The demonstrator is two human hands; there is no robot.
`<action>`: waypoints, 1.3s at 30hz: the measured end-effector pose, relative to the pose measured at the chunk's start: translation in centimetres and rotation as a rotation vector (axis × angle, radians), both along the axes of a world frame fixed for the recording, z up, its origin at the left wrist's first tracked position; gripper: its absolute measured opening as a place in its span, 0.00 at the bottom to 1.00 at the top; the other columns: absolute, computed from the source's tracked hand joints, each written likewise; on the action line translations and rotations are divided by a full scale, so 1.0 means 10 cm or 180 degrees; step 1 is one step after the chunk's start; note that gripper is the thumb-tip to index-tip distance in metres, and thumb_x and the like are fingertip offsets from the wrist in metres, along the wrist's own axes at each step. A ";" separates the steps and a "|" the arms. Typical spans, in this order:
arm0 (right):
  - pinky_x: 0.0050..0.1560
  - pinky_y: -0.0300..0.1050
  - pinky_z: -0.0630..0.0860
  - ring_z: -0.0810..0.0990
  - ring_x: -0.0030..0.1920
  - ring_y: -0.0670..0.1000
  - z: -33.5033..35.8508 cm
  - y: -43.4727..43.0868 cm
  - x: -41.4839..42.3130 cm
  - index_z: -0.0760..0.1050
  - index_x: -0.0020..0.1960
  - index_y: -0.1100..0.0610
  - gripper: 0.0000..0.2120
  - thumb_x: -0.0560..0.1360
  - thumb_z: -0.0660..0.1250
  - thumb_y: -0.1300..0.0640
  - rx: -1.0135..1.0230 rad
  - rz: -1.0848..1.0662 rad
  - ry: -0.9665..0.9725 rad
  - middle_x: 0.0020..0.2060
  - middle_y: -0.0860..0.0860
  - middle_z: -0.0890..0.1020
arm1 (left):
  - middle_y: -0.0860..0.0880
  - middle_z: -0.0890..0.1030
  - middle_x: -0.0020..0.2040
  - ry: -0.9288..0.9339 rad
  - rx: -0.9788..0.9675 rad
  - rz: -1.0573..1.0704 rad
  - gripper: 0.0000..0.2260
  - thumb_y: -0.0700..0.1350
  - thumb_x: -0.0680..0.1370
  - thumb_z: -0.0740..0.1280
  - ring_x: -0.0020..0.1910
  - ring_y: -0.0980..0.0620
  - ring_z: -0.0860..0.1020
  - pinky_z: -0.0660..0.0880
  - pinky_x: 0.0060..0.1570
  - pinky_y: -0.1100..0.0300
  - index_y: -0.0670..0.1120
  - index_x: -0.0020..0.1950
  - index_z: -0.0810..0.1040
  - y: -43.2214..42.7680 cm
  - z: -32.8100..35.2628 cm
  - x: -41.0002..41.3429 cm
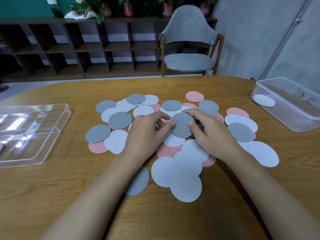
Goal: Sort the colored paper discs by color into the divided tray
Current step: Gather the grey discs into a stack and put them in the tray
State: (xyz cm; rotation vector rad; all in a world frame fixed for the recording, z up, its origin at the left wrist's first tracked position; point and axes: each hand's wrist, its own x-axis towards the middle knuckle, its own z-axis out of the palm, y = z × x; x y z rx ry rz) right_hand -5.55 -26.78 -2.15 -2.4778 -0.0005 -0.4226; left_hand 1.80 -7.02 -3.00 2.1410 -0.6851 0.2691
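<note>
Several paper discs in dark grey, pale grey-white and pink lie scattered and overlapping in the middle of the wooden table [52, 196]. Both hands hold one dark grey disc [182, 125] above the pile's centre. My left hand [147, 132] pinches its left edge between thumb and fingers. My right hand [207, 130] pinches its right edge in the same way. The clear divided tray [57, 134] sits at the left edge of the table, apart from the discs; something pink [1, 146] shows at the tray's left edge.
A translucent plastic tub [284, 115] holding one white disc [263, 100] stands at the table's right. A grey chair [188, 42] and dark cubby shelves [86, 49] stand behind the table. Bare table lies near me.
</note>
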 end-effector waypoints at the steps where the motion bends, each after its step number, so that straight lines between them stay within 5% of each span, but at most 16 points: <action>1: 0.47 0.39 0.71 0.77 0.50 0.46 0.00 0.01 0.00 0.74 0.71 0.48 0.16 0.84 0.62 0.57 -0.0084 -0.0030 -0.0028 0.50 0.45 0.81 | 0.59 0.83 0.37 -0.0086 0.0060 -0.0063 0.08 0.53 0.79 0.73 0.37 0.58 0.80 0.78 0.41 0.58 0.53 0.55 0.86 0.06 0.00 -0.01; 6: 0.45 0.37 0.73 0.75 0.48 0.45 -0.03 0.07 0.00 0.77 0.68 0.49 0.15 0.83 0.64 0.60 0.0159 0.0000 -0.0178 0.50 0.48 0.83 | 0.58 0.82 0.35 -0.0097 0.0088 -0.0305 0.02 0.48 0.78 0.74 0.37 0.53 0.79 0.71 0.37 0.68 0.52 0.49 0.86 0.54 0.01 -0.09; 10: 0.39 0.29 0.70 0.76 0.48 0.43 -0.04 0.13 -0.02 0.77 0.68 0.48 0.16 0.83 0.64 0.59 0.0361 -0.0054 -0.0163 0.47 0.48 0.82 | 0.55 0.84 0.39 0.0174 0.0181 -0.0522 0.02 0.46 0.77 0.75 0.36 0.50 0.78 0.75 0.37 0.57 0.54 0.44 0.86 0.90 -0.01 -0.15; 14: 0.41 0.33 0.70 0.77 0.45 0.47 -0.03 0.24 -0.03 0.78 0.67 0.47 0.15 0.83 0.64 0.59 0.0742 -0.0052 -0.0224 0.44 0.50 0.81 | 0.54 0.81 0.42 0.0739 0.0387 -0.0916 0.08 0.54 0.71 0.81 0.39 0.51 0.76 0.74 0.41 0.55 0.56 0.46 0.87 1.04 0.02 -0.23; 17: 0.51 0.46 0.76 0.80 0.53 0.50 -0.05 0.35 -0.01 0.77 0.69 0.46 0.16 0.83 0.65 0.58 0.1045 0.0086 -0.0147 0.49 0.49 0.82 | 0.55 0.80 0.47 0.1075 0.0578 -0.1148 0.17 0.60 0.65 0.84 0.46 0.53 0.77 0.76 0.49 0.52 0.61 0.51 0.88 1.08 0.08 -0.22; 20: 0.51 0.51 0.78 0.80 0.55 0.51 -0.05 0.46 0.01 0.77 0.68 0.44 0.17 0.84 0.65 0.59 0.1162 0.0138 -0.0119 0.50 0.50 0.83 | 0.56 0.78 0.51 0.1232 0.0848 -0.1279 0.22 0.59 0.62 0.85 0.52 0.55 0.78 0.73 0.52 0.61 0.65 0.54 0.87 1.13 0.12 -0.17; 23: 0.46 0.41 0.75 0.81 0.54 0.45 -0.05 0.55 0.06 0.78 0.67 0.44 0.16 0.84 0.64 0.59 0.1358 0.0128 -0.0093 0.50 0.46 0.84 | 0.57 0.78 0.52 0.1247 0.0978 -0.1312 0.22 0.56 0.62 0.85 0.53 0.58 0.77 0.69 0.48 0.69 0.65 0.54 0.87 1.14 0.12 -0.16; 28: 0.42 0.32 0.72 0.80 0.48 0.37 0.03 0.77 0.23 0.78 0.66 0.46 0.15 0.83 0.64 0.61 0.1453 0.0105 -0.0059 0.38 0.32 0.81 | 0.59 0.80 0.49 0.1277 0.0892 -0.1359 0.17 0.54 0.63 0.86 0.50 0.58 0.77 0.75 0.52 0.59 0.60 0.49 0.87 1.13 0.10 -0.16; 32: 0.43 0.39 0.74 0.78 0.40 0.41 0.01 0.86 0.27 0.78 0.67 0.50 0.15 0.84 0.63 0.62 0.1477 0.0141 -0.0117 0.32 0.37 0.78 | 0.61 0.79 0.36 0.1379 0.0633 -0.1353 0.14 0.49 0.65 0.86 0.36 0.58 0.71 0.69 0.38 0.61 0.52 0.43 0.84 1.12 0.11 -0.14; 36: 0.38 0.43 0.78 0.80 0.33 0.50 -0.05 0.83 0.18 0.78 0.67 0.48 0.15 0.84 0.64 0.61 0.1616 0.0173 0.0020 0.38 0.42 0.81 | 0.56 0.79 0.33 0.1655 -0.0062 -0.1375 0.12 0.43 0.68 0.84 0.33 0.55 0.70 0.68 0.36 0.63 0.44 0.43 0.84 1.11 0.14 -0.10; 39: 0.42 0.51 0.81 0.81 0.32 0.56 -0.08 0.81 0.12 0.78 0.65 0.47 0.14 0.85 0.62 0.61 0.1569 0.0330 0.0069 0.47 0.45 0.85 | 0.42 0.81 0.35 0.1607 -0.0584 -0.1106 0.13 0.45 0.65 0.84 0.33 0.51 0.73 0.71 0.37 0.58 0.46 0.41 0.82 1.12 0.16 -0.06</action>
